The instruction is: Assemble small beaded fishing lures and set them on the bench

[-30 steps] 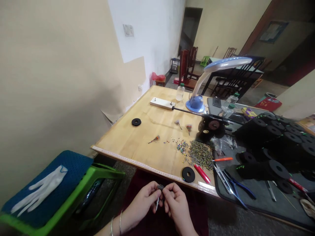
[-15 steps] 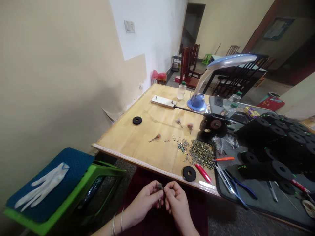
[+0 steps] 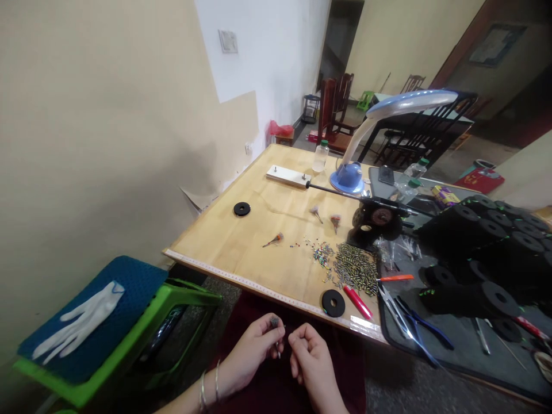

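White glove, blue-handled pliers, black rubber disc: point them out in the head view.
White glove (image 3: 97,313): head view, on the palm.
Blue-handled pliers (image 3: 425,328): head view, on a handle.
Black rubber disc (image 3: 326,303): head view, on the ring left of the hole.

The left hand pinches a small dark piece with a thin pin, the right hand curled just beside it. Beads and a black ring lie on the wooden surface ahead.
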Available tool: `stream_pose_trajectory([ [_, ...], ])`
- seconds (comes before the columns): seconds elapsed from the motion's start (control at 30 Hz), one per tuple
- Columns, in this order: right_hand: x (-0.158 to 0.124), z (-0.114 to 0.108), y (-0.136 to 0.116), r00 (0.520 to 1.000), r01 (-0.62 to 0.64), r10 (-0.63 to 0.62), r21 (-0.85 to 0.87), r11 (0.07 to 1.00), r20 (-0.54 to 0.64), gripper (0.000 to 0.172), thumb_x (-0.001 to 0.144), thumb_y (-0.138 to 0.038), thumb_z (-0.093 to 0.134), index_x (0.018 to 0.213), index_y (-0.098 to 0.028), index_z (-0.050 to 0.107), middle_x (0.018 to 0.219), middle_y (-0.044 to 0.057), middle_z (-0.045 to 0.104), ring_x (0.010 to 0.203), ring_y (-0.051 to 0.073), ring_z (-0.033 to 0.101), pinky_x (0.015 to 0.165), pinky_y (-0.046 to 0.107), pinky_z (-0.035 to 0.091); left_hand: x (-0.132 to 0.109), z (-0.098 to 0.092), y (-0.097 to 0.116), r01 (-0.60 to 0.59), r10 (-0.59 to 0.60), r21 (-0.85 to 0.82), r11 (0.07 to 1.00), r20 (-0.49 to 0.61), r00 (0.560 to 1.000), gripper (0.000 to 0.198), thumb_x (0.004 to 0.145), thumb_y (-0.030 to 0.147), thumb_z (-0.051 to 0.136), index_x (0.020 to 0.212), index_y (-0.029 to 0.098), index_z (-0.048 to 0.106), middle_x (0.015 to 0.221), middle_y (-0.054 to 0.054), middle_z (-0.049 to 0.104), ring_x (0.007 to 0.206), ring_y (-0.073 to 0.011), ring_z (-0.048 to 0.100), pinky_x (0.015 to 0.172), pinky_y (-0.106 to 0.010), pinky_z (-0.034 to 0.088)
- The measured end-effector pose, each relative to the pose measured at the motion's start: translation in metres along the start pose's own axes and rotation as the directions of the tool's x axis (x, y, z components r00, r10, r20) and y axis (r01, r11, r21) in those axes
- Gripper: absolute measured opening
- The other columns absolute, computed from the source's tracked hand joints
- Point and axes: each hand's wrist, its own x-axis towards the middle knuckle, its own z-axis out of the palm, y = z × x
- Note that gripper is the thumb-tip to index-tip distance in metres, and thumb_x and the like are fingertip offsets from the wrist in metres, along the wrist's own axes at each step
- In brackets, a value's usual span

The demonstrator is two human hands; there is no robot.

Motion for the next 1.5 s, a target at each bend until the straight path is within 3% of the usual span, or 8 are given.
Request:
stream_pose_trajectory([
  [0.17,-0.001,0.001,0.003,0.999,-0.041,0.041,-0.01,0.999,0.017,0.049,0.071,-0.067,0.061,0.067,-0.02,0.048,0.033,-0.01,0.046,0.027,0.003,0.024,0.032,0.015,0.014,0.002,-0.004,-0.004,-0.065,0.066,0.079,0.995,-0.011,0.998,0.017,0.076,0.03,0.062,0.073,0.017,0.051,0.061,0.005,0.05,0.056,-0.0102,0.047,0.053,-0.023,0.036],
  [0.7,0.004,0.003,0.01,0.997,-0.069,0.068,0.016,0.997,0.037,0.048,0.071,-0.065,0.062,0.068,-0.02,0.048,0.033,-0.009,0.048,0.025,0.002,0.024,0.031,0.016,0.013,0.0,-0.004,0.0,-0.121,0.124,0.19,0.974,-0.006,0.992,0.02,0.078,0.033,0.06,0.073,0.017,0.05,0.061,0.005,0.05,0.056,-0.0106,0.046,0.055,-0.024,0.038],
  [1.17,0.007,0.004,0.006,0.999,-0.04,0.039,0.071,0.997,0.017,0.051,0.068,-0.067,0.064,0.074,-0.018,0.051,0.035,-0.009,0.048,0.027,0.002,0.026,0.033,0.016,0.014,-0.006,0.0,0.003,-0.213,0.214,0.315,0.925,0.033,0.976,0.017,0.08,0.031,0.058,0.073,0.018,0.049,0.064,0.004,0.049,0.062,-0.0126,0.048,0.058,-0.024,0.039],
  [1.5,0.008,0.001,0.008,0.999,-0.01,0.016,0.162,0.987,-0.036,0.045,0.071,-0.061,0.066,0.075,-0.018,0.051,0.035,-0.012,0.041,0.031,0.003,0.022,0.035,0.016,0.013,-0.004,-0.001,0.0,-0.201,0.188,0.332,0.921,0.073,0.979,0.02,0.081,0.034,0.06,0.073,0.018,0.05,0.062,0.005,0.05,0.059,-0.0118,0.048,0.056,-0.023,0.039],
])
